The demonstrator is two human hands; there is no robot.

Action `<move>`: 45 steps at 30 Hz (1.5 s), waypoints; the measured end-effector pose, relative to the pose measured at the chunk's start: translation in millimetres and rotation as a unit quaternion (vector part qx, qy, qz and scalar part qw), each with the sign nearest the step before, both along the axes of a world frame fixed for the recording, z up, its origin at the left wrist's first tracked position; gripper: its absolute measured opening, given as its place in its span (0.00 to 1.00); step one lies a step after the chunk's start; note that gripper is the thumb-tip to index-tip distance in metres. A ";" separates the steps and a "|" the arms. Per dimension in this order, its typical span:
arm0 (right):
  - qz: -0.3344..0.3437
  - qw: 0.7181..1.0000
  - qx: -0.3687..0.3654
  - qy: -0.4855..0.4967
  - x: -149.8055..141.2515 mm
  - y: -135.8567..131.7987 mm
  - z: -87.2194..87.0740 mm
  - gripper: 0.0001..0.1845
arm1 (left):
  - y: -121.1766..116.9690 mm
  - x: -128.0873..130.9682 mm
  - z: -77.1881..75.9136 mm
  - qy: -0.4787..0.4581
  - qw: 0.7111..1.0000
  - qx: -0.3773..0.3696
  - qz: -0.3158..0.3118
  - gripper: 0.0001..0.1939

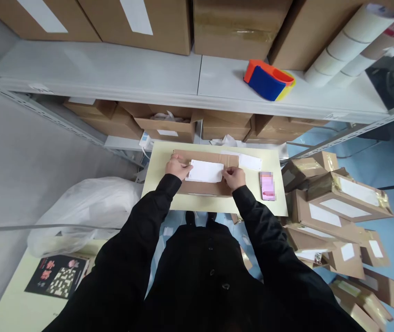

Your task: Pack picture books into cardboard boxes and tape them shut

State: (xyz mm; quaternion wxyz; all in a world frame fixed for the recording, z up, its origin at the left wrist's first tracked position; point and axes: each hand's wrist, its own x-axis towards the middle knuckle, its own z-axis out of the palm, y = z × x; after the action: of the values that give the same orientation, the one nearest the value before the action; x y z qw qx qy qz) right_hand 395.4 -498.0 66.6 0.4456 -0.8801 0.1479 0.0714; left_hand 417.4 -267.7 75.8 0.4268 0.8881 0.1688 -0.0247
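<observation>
On the small pale-yellow table (273, 210) lies a closed brown cardboard box (201, 188), long side toward me. Flat over its top is a white label (205, 171). My left hand (178, 167) rests at the box's left end, thumb and fingers closed on the label's left edge. At the opposite edge of the label, my right hand (234, 177) pinches the corner with its fingertips. Behind the box, to the right, lies another white label (250, 162), partly hidden by the box. A phone (267, 186) with a lit, blurred screen lies right of my right hand.
A grey metal shelf (114, 64) spans the back, holding large cartons (134, 23), tape rolls (352, 41) and a coloured band (269, 80). Packed boxes (325, 212) are piled on the floor at right. A plastic bag (86, 207) and a dark book (57, 276) are at left.
</observation>
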 end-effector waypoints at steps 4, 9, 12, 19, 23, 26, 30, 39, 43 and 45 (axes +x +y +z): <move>0.019 0.996 -0.085 0.005 6.5 3.3 -1.7 0.11 | -4.5 3.7 -0.3 0.002 0.998 0.058 -0.023 0.24; 0.038 0.988 -0.151 0.001 6.9 10.3 0.7 0.08 | -3.4 0.4 -2.2 0.010 0.995 0.095 -0.025 0.26; 0.048 0.982 -0.180 0.009 8.2 15.2 -0.6 0.08 | -5.7 -0.2 -5.4 0.015 0.993 0.110 -0.035 0.24; 0.075 0.962 -0.258 0.039 6.4 24.2 -3.9 0.11 | -5.8 -3.7 -11.9 -0.022 0.985 0.155 -0.066 0.25; 0.079 0.958 -0.274 -0.033 -5.8 20.4 0.1 0.19 | 0.5 -7.3 -10.4 -0.106 0.968 0.204 -0.102 0.21; 0.179 0.937 -0.268 -0.132 -14.7 28.0 0.5 0.26 | -12.5 -16.9 -9.2 -0.167 0.910 0.219 -0.310 0.24; 0.298 0.903 -0.299 -0.083 -20.0 45.9 -8.6 0.38 | -30.8 -29.1 -20.5 -0.126 0.852 0.268 -0.433 0.34; 0.196 0.886 -0.420 0.016 -33.6 23.9 -18.1 0.41 | 17.6 -24.8 -35.6 -0.074 0.879 0.312 -0.353 0.35; 0.172 0.891 -0.419 0.019 -38.5 26.2 -15.1 0.40 | 28.6 -29.9 -27.1 -0.072 0.901 0.299 -0.305 0.36; 0.165 0.894 -0.416 0.023 -40.9 29.3 -13.6 0.38 | 36.4 -31.1 -25.9 -0.056 0.921 0.277 -0.266 0.41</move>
State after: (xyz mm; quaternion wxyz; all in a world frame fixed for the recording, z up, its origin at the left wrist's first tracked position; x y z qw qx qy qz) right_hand 354.5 -468.7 53.0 0.0166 -0.9949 0.0266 0.0962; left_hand 386.3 -231.4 49.9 0.1497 0.9831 -0.0979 -0.0399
